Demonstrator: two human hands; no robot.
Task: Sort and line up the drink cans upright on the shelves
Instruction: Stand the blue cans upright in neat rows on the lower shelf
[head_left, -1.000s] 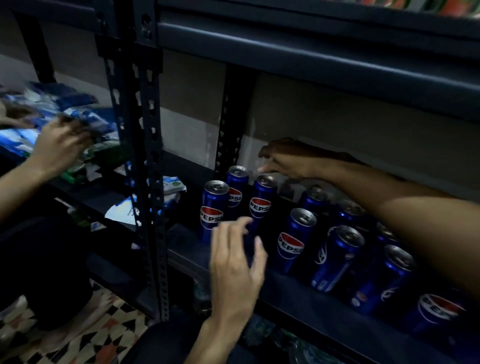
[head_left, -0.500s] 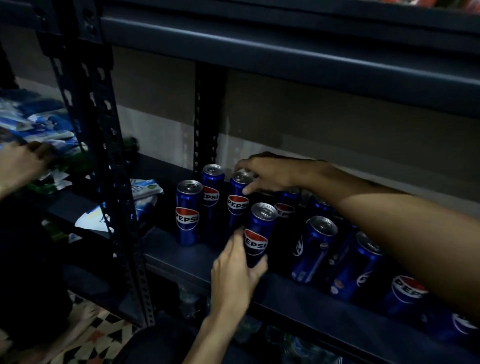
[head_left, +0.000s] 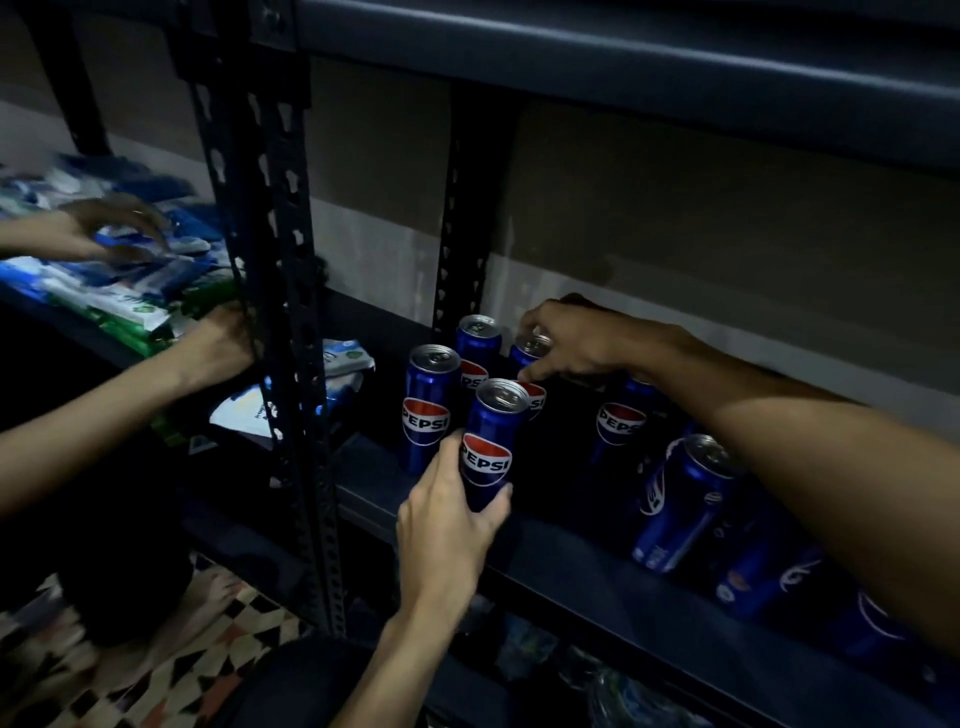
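left hand (head_left: 452, 514): grip wrapped round front Pepsi can (head_left: 491, 441), middle of frame, upright on shelf (head_left: 571, 561). Likely nudging it level with neat can (head_left: 428, 410).
right hand (head_left: 582, 338): grip pinches top of back Pepsi can (head_left: 530, 348), likely to straighten back row.
Loose cans (head_left: 680, 509) lower right, not lined up yet.

Dim throughout, with the corners and the shelf (head_left: 571, 566) edge near black. Weak light from the near side catches the cans (head_left: 493, 441), whose metal tops glint. The far-left hand (head_left: 111, 223) and packets (head_left: 130, 296) smear with blur. The post (head_left: 280, 312) bows.
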